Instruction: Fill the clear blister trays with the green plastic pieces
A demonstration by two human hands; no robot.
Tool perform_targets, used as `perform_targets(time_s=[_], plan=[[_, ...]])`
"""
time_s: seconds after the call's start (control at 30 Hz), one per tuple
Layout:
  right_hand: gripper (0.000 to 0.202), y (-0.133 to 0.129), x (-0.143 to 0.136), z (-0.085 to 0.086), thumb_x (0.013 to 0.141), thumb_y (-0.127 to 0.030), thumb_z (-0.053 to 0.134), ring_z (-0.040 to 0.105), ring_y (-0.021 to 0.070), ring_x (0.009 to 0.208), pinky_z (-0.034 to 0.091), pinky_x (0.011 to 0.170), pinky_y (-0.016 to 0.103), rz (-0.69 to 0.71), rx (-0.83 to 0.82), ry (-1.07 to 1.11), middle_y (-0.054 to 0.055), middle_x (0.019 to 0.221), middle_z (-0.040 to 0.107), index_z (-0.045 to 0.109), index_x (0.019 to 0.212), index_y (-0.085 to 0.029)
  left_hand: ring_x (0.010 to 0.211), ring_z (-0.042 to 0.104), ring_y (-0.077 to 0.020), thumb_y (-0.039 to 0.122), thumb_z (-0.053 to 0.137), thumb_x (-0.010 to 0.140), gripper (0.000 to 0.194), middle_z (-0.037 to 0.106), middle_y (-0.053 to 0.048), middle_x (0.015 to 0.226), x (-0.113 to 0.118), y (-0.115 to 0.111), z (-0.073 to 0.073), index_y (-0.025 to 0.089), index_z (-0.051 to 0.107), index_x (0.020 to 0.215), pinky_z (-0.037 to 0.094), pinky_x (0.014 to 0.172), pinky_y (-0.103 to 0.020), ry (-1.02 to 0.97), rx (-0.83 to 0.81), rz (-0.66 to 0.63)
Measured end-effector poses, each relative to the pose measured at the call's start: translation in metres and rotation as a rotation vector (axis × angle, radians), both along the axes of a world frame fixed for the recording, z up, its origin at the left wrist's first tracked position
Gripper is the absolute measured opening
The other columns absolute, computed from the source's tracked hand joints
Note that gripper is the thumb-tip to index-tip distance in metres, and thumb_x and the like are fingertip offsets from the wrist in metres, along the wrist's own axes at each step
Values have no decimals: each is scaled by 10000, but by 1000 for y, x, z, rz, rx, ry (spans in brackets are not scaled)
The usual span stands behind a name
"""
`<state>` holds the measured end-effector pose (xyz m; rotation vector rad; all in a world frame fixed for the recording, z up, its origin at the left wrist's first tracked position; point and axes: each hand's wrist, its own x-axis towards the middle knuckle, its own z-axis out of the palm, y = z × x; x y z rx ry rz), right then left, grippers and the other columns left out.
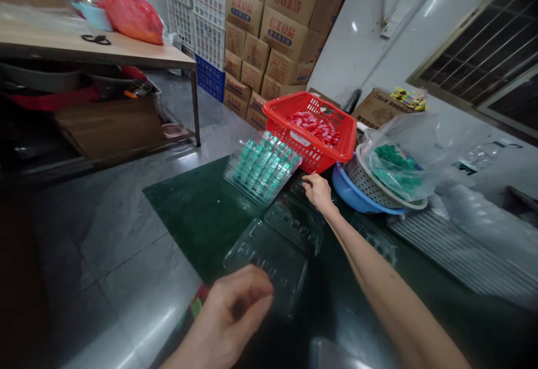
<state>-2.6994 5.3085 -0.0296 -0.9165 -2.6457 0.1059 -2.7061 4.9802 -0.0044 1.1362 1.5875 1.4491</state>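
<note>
My left hand (233, 310) hovers at the near edge of a clear plastic tray (269, 260), its fingers curled and thumb near the fingertips; whatever it may hold is hidden. My right hand (317, 190) reaches forward to another clear tray just in front of the red basket (311, 159), fingers bent together, and anything between them is too small to make out. A further clear tray (294, 220) lies between the hands. Left of my right hand sits a stack of clear trays filled with green-wrapped pieces (264, 167). Red-wrapped pieces (315, 128) fill part of the basket.
Right of the basket, a blue basin (357, 192) and a grey colander (370, 181) hold a bag of green pieces (395, 167). Stacked clear trays (454, 246) lie at the right. Cartons (290, 27) and a wooden table (168, 55) stand beyond the green tabletop (189, 206).
</note>
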Motion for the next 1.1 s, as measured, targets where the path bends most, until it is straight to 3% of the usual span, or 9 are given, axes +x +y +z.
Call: perform_targets(time_s=[0.23,0.53,0.83,1.1], plan=[[257,3,-2,-5,781,-251,483,568,190,889,419,712,276,-66,9,-2,31,989,625,633,989,-242,652,477,-100,250,465,837,147,541,-34,793,1,3,-4,153,557,777,373,572,-197,13,-12,-2],[209,9,-3,-7,768,-258,505,578,190,845,412,652,260,-78,-4,-61,24,915,647,661,909,-258,651,475,-108,241,463,834,140,542,-42,791,4,5,-8,152,562,788,371,567,-208,-12,-6,-9],[211,3,-4,-6,799,-225,446,514,196,890,383,705,267,40,54,-162,66,913,585,653,840,-214,664,479,-111,241,460,836,131,543,-42,804,11,7,-9,155,549,796,372,584,-211,-36,-28,-55],[241,-9,-5,-2,795,-154,422,492,217,957,377,776,294,91,34,-174,109,978,575,629,915,-174,658,473,-111,274,453,838,165,531,-42,783,19,5,-1,150,546,782,367,563,-206,-10,-14,-116]])
